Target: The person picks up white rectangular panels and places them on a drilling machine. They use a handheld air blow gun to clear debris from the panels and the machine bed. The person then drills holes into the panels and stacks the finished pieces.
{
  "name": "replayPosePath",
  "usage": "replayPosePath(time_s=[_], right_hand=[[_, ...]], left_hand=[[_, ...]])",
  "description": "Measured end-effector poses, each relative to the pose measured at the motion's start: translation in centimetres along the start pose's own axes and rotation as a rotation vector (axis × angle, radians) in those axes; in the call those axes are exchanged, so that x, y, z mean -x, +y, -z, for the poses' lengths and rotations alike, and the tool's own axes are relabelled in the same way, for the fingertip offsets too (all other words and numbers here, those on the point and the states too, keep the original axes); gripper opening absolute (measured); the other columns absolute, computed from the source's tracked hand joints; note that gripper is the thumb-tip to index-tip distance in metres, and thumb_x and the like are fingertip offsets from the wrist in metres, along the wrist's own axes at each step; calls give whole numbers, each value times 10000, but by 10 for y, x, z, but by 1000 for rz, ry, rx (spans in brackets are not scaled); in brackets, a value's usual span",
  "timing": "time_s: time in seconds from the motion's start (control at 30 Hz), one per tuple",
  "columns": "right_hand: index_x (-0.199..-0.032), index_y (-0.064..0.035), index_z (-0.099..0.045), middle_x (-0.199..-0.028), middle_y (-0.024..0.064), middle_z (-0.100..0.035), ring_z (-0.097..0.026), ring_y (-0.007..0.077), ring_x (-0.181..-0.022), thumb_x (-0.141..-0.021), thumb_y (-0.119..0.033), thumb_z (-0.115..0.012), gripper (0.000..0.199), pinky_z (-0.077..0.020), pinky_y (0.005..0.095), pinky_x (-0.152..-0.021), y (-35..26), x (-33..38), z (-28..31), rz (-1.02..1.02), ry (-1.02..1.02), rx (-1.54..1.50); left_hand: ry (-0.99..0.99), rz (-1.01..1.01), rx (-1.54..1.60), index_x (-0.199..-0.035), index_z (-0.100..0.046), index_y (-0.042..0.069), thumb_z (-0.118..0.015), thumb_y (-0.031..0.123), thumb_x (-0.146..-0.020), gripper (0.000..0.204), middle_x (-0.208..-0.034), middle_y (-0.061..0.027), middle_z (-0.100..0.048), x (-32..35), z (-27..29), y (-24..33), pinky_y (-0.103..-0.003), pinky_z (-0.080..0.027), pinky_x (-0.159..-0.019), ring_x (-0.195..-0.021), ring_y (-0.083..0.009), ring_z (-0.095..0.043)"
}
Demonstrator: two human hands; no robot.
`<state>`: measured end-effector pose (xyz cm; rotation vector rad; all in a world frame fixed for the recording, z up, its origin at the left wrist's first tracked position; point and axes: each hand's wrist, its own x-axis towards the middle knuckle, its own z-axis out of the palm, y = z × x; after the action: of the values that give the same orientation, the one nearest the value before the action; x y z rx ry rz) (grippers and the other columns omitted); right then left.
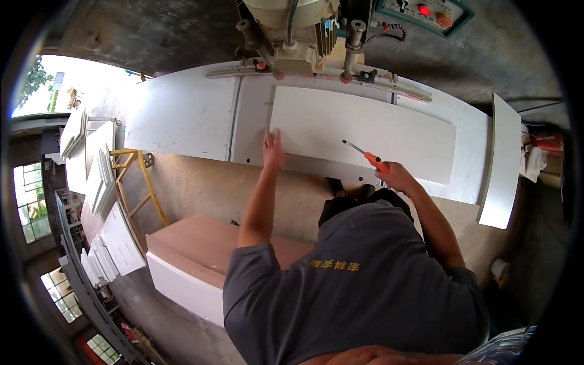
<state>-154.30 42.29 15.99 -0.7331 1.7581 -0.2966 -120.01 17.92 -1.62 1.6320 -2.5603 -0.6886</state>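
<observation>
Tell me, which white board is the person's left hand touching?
The flat white board lying on the machine table, under the left hand. The other white boards are stacked away at the left or leaning at the right.

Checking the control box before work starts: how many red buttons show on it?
2, both on the green-edged control box at the top: one red button left, another right of it. The frame edge may hide others.

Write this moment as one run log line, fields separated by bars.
left hand: flat on white panel | right hand: holds orange-handled screwdriver over panel | panel: on machine table
</observation>
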Motion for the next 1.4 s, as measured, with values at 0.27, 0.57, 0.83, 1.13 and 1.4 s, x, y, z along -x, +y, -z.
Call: replayPosePath(time_s=[0.27,0.57,0.83,1.13,1.4], right_hand=[[-1338,-104,-410,-1057,104,-565,-677,251,-821,-881,-472,-611,621,-442,287,-427,211,0,44,-251,550,-695],[-1120,-156,-310,-760,99,-606,-630,220,-605,-804,-416,-719,579,-426,317,-432,246,-26,65,-280,660,-919],[-1113,-101,-351,-793,113,-634,-629,193,-590,-801,-424,-712,576,-449,298,-429,233,-49,107,-170,612,-846],[-1047,-112,-445,-763,98,-624,-613,163,-601,-800,-423,-704,474,-438,295,-425,251,-52,121,-147,515,-837],[-1054,-103,-485,-738,106,-615,-601,169,-570,-828,-396,-678,418,-434,288,-415,254,-58,120,-217,516,-863]], left_hand=[[9,21,-67,-1486,-296,210,-867,366,-574,1087,-1573,-190,-70,12,25,38,-506,-267,-1111,-1378,-465,-220],[6,7,-97,-1479,-313,239,-867,385,-554,1088,-1571,-185,-110,-1,27,32,-502,-303,-1095,-1366,-463,-254],[16,34,-40,-1475,-325,263,-873,352,-551,1079,-1552,-222,-141,-34,37,40,-448,-304,-1114,-1388,-425,-241],[24,46,-62,-1463,-352,273,-865,392,-560,1045,-1533,-272,-140,-33,28,37,-472,-287,-1109,-1380,-447,-238],[27,11,-28,-1458,-359,250,-866,421,-559,1047,-1539,-262,-124,-32,34,35,-511,-246,-1118,-1392,-434,-212]])
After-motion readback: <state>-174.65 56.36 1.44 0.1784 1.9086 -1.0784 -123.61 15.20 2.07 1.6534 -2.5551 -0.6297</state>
